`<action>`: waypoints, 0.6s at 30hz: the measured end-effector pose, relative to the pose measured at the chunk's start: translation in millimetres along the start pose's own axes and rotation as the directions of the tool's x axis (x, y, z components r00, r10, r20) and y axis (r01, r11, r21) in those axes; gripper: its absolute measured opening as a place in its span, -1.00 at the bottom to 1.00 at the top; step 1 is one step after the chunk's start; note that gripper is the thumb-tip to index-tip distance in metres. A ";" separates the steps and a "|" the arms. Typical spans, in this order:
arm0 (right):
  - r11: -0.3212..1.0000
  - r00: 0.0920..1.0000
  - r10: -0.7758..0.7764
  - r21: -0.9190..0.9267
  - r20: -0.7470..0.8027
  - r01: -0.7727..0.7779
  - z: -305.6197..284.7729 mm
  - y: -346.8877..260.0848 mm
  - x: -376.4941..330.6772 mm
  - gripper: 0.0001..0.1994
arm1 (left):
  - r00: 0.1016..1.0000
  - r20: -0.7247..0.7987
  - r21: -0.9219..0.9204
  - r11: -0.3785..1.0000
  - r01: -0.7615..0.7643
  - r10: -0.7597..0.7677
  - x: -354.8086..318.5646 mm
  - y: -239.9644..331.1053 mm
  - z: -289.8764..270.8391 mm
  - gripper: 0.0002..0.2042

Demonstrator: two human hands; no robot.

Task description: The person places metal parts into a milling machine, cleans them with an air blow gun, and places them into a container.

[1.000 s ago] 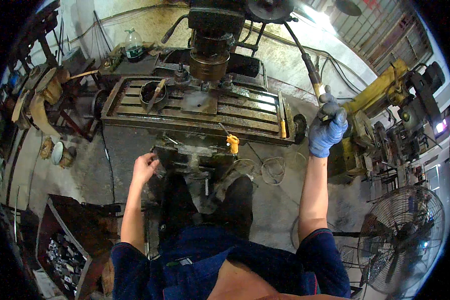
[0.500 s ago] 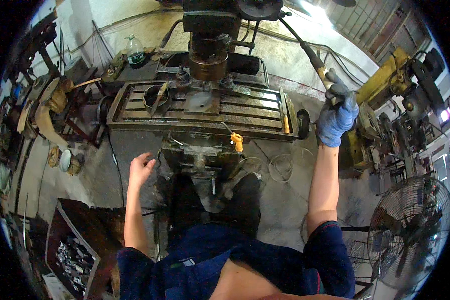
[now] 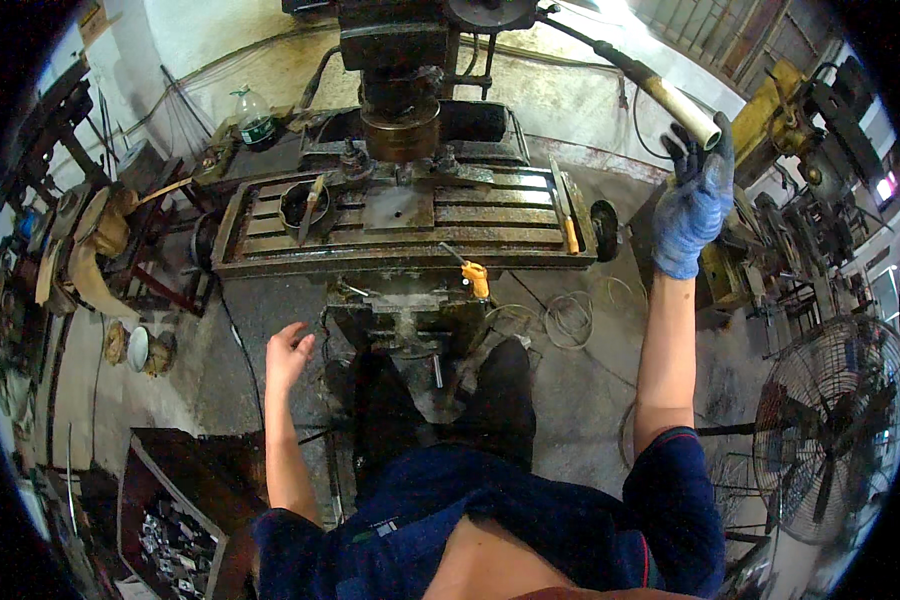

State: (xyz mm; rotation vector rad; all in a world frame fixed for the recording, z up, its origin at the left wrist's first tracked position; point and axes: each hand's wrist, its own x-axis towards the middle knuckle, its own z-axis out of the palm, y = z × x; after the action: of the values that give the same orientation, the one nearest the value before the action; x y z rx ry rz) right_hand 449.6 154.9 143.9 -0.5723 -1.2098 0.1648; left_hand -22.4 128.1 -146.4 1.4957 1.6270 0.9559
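My right hand [image 3: 692,215], in a blue and grey work glove, is raised at the right with its fingers spread. It is open beside the free end of a long lever with a pale tube handle [image 3: 678,112]; whether the fingertips touch the tube I cannot tell. That lever runs from the head of a drill press or milling machine [image 3: 400,90]. My bare left hand [image 3: 288,357] hangs left of the machine's base, fingers loosely bent and apart, holding nothing. On the slotted machine table [image 3: 490,232] lies a flat plate [image 3: 398,212] beneath the spindle.
A round pot with a brush [image 3: 305,207] stands on the table's left. At the front edge sits an orange air blow gun [image 3: 476,278]; a yellow-handled tool [image 3: 571,236] lies at the right. A bin of metal pieces [image 3: 175,545] is lower left, a caged fan [image 3: 825,430] lower right.
My right hand has opened from its grip on the lever handle and moved slightly right. The lever's end now points further right and higher. The left hand has barely moved.
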 end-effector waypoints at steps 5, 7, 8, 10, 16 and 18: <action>0.969 0.998 0.024 0.244 0.056 -0.037 1.8 -10.8 5.0 -0.48 | 0.999 0.032 -0.023 0.999 0.043 -0.042 2.1 5.0 2.7 -0.69; 0.945 0.995 -0.037 0.328 0.096 0.004 8.2 -9.5 21.3 -0.48 | 0.999 0.026 -0.007 0.999 0.034 -0.034 2.5 0.4 2.2 -0.69; 0.887 0.947 -0.208 0.455 0.244 0.078 -0.6 -2.5 36.3 -0.49 | 0.999 0.030 0.010 1.000 0.014 -0.015 5.1 0.8 5.5 -0.70; 0.822 0.957 -0.199 0.568 0.213 0.044 9.2 2.1 55.9 -0.49 | 0.999 0.033 0.032 0.999 0.017 -0.018 4.6 1.7 5.1 -0.70; 0.867 0.950 0.297 0.390 0.098 -0.311 15.6 10.0 -8.4 -0.49 | 0.999 0.034 0.038 0.999 0.028 -0.029 -2.5 13.0 5.3 -0.71; 0.726 0.700 0.651 0.031 0.293 -0.687 -10.5 49.7 -73.0 -0.68 | 0.999 0.038 0.047 0.998 0.036 -0.038 -1.8 16.8 8.6 -0.71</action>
State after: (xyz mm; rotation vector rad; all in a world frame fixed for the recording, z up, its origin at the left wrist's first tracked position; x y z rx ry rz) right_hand 441.7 163.2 55.7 -0.8766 -1.1801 0.9782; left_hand -6.9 127.6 -135.5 1.5013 1.6537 0.8693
